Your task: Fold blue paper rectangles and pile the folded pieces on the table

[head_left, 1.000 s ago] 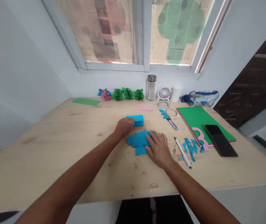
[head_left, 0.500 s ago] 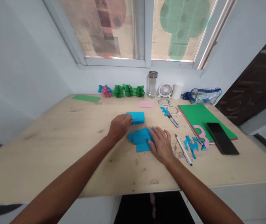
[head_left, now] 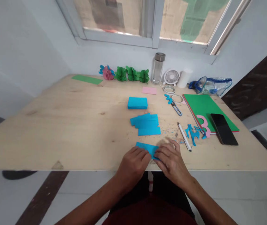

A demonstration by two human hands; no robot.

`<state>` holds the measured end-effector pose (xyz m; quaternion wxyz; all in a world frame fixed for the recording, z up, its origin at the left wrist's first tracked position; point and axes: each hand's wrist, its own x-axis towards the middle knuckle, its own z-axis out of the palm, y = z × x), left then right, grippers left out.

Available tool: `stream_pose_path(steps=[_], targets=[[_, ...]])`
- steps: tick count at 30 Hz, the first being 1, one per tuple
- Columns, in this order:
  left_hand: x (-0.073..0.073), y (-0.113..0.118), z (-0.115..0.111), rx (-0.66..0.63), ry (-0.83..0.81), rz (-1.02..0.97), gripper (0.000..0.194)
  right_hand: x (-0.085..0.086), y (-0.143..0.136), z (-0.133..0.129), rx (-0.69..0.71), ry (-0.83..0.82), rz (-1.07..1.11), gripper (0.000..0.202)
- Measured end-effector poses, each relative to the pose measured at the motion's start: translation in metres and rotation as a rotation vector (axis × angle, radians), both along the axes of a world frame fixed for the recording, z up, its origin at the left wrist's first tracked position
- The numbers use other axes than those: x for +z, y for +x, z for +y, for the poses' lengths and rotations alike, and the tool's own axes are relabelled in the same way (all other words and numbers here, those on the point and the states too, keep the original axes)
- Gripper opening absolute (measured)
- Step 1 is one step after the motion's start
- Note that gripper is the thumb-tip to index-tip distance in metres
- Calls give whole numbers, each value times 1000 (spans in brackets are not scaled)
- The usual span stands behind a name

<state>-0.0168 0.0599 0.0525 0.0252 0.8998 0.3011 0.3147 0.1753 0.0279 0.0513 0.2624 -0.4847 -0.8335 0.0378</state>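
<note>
At the table's front edge, a strip of blue paper (head_left: pixel 147 147) lies between my two hands. My left hand (head_left: pixel 134 163) has its fingers curled on the strip's near side. At the strip's right end, my right hand (head_left: pixel 170 161) grips it with bent fingers; part of the paper is hidden under them. Just beyond lie several overlapping blue paper pieces (head_left: pixel 147 125), with neither hand touching them. Farther back sits a neat stack of blue paper (head_left: pixel 137 103).
To the right are a white pen (head_left: pixel 184 137), blue paper scraps (head_left: pixel 194 134), a utility knife (head_left: pixel 176 108), a phone (head_left: pixel 224 129) and green sheets (head_left: pixel 208 107). Green paper ornaments (head_left: pixel 132 74), a glass bottle (head_left: pixel 158 68) and a small fan (head_left: pixel 171 77) stand along the wall.
Both hands have come back toward the table's front edge, now with a blue paper strip. My left hand has left the stack, and my right hand has left the overlapping pieces. The view tilted down.
</note>
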Motion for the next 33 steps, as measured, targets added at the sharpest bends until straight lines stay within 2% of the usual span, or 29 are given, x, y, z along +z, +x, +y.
stream_pose_path(steps=[3,8,15,18,24,27,33], targets=[[-2,-10,2,30,-95,-56,21,-8,1,-4,-30,-6,52,15],[-11,-26,7,143,-211,-154,17,-8,-3,-2,-111,-66,145,18],[-24,-18,3,296,-290,-266,18,-14,-18,2,-374,-40,176,21],[-26,-14,-3,338,-246,-282,23,-18,-20,5,-402,-16,142,20],[-31,-7,-27,296,79,-215,28,-19,-19,6,-393,0,120,20],[-37,-1,-38,261,60,-147,30,-20,-19,5,-393,3,110,20],[-42,5,-43,315,-51,4,39,-23,-17,6,-371,8,102,18]])
